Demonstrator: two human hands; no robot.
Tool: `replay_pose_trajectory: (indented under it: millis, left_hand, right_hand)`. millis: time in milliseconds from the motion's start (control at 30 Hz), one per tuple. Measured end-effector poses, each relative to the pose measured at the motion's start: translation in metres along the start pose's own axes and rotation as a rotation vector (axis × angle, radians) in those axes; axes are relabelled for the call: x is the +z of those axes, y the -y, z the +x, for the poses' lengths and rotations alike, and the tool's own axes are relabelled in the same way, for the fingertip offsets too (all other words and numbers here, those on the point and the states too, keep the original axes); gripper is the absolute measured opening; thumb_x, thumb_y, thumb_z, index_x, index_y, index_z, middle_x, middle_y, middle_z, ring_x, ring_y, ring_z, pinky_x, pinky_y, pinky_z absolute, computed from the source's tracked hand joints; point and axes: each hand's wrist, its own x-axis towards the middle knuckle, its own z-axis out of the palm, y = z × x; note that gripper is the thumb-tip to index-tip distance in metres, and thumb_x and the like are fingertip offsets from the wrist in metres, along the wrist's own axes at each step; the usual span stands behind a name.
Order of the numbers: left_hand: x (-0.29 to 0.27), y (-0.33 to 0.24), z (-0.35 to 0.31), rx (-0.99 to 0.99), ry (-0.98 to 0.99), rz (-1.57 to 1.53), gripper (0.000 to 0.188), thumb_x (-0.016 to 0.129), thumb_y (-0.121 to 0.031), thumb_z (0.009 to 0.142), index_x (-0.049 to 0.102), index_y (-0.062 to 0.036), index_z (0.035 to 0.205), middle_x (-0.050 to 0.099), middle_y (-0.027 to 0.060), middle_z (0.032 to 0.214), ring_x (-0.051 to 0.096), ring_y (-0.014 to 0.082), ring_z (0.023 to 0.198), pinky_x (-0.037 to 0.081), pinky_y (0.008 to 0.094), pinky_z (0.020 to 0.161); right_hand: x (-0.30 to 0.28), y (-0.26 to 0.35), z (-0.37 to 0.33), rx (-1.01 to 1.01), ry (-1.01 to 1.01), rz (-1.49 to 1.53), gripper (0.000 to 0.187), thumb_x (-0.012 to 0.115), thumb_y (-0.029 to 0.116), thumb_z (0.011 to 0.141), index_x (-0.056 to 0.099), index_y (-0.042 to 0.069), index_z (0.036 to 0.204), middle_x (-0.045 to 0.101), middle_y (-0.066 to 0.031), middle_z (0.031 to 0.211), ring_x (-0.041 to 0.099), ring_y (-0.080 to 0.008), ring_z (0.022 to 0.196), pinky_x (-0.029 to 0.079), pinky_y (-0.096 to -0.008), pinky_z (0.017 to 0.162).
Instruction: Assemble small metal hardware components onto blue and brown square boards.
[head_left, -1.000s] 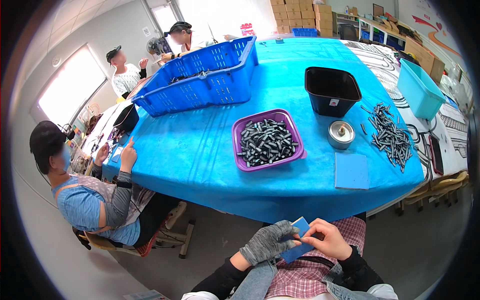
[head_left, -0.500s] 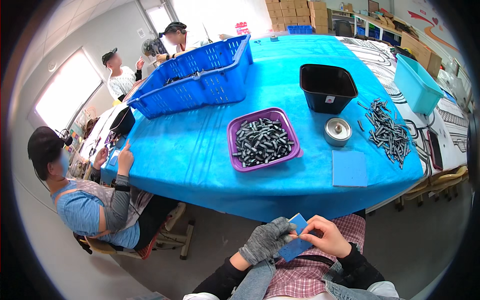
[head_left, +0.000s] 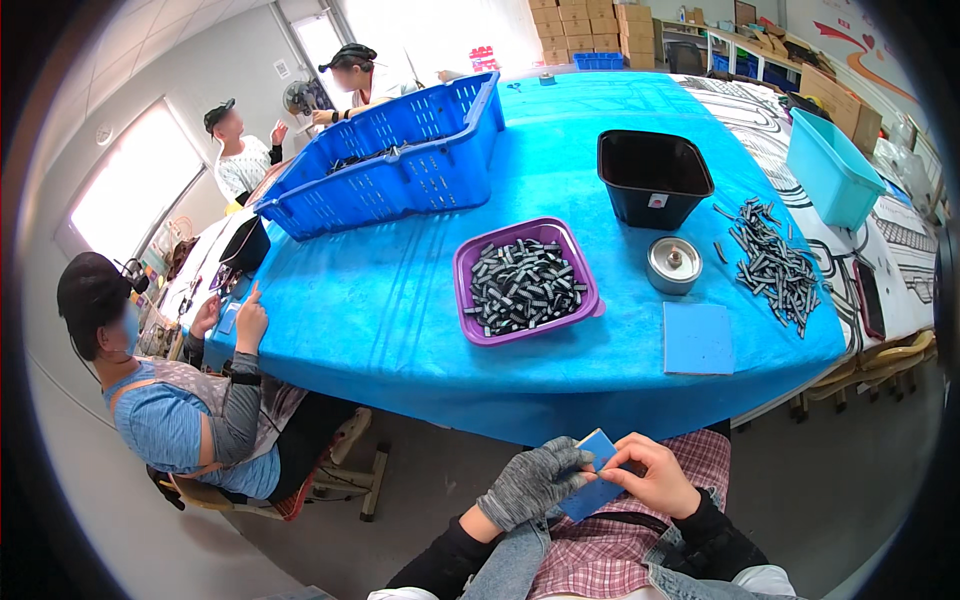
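Over my lap, my left hand (head_left: 533, 488), in a grey fingerless glove, grips a flat blue pad (head_left: 598, 497) with a pale edge. The pad is held tilted. My right hand (head_left: 658, 480) is bare, its thumb and forefinger pinched together against the pad's face next to my left fingertips. Whatever sits in that pinch is too small to make out. On the table ahead, a purple tub (head_left: 597, 303) holds many small dark grey-and-black pieces (head_left: 525, 285). A second blue pad (head_left: 698, 340) lies flat near the table's edge.
Behind that pad are a round metal tin (head_left: 674, 266) and a black bin (head_left: 652, 207). Loose dark strips (head_left: 778, 270) lie piled to the right, near a turquoise bin (head_left: 835, 170). A large blue crate (head_left: 400, 185) stands far left. A person (head_left: 190, 400) sits at left; two others are farther back.
My hands and the pad stay almost in place, with only a tiny shift of the fingers. The table things are unmoved.
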Motion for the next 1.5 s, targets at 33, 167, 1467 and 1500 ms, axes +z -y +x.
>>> replay_pose_trajectory:
  millis: [33, 167, 1467, 1500]
  left_hand:
    - [0.001, 0.0, 0.0, 0.0, 0.001, 0.0, 0.022, 0.067, -0.023, 0.081, 0.064, -0.0087, 0.097, 0.058, 0.0071, 0.088, 0.061, 0.0239, 0.083, 0.049, 0.0329, 0.073]
    - [0.003, 0.005, -0.002, 0.044, -0.058, 0.033, 0.024, 0.066, -0.023, 0.082, 0.064, -0.0074, 0.1, 0.059, 0.0079, 0.089, 0.061, 0.0242, 0.083, 0.049, 0.0324, 0.072]
    - [-0.006, -0.002, 0.003, 0.099, -0.149, 0.1, 0.018, 0.068, -0.023, 0.079, 0.063, -0.0115, 0.092, 0.058, 0.0056, 0.081, 0.061, 0.0238, 0.075, 0.049, 0.0333, 0.064]
    - [-0.006, -0.002, 0.004, 0.097, -0.152, 0.103, 0.018, 0.068, -0.023, 0.079, 0.063, -0.0115, 0.092, 0.058, 0.0055, 0.081, 0.061, 0.0238, 0.075, 0.049, 0.0333, 0.064]
  right_hand:
    - [0.0, 0.003, 0.001, -0.01, -0.007, -0.017, 0.012, 0.069, 0.012, 0.081, 0.063, 0.003, 0.086, 0.056, -0.0047, 0.09, 0.054, -0.0104, 0.071, 0.043, -0.0226, 0.057]
    - [0.0, 0.001, 0.001, -0.021, -0.015, -0.047, 0.012, 0.069, 0.012, 0.081, 0.064, 0.003, 0.085, 0.056, -0.0045, 0.089, 0.054, -0.0101, 0.07, 0.043, -0.0225, 0.057]
    - [-0.009, 0.042, 0.017, -0.224, -0.07, -0.391, 0.009, 0.072, 0.012, 0.072, 0.067, 0.009, 0.079, 0.059, -0.0049, 0.109, 0.054, -0.0234, 0.1, 0.038, -0.0368, 0.086]
    - [-0.009, 0.042, 0.017, -0.224, -0.069, -0.392, 0.009, 0.072, 0.012, 0.072, 0.067, 0.009, 0.079, 0.059, -0.0049, 0.109, 0.054, -0.0234, 0.1, 0.038, -0.0368, 0.086]
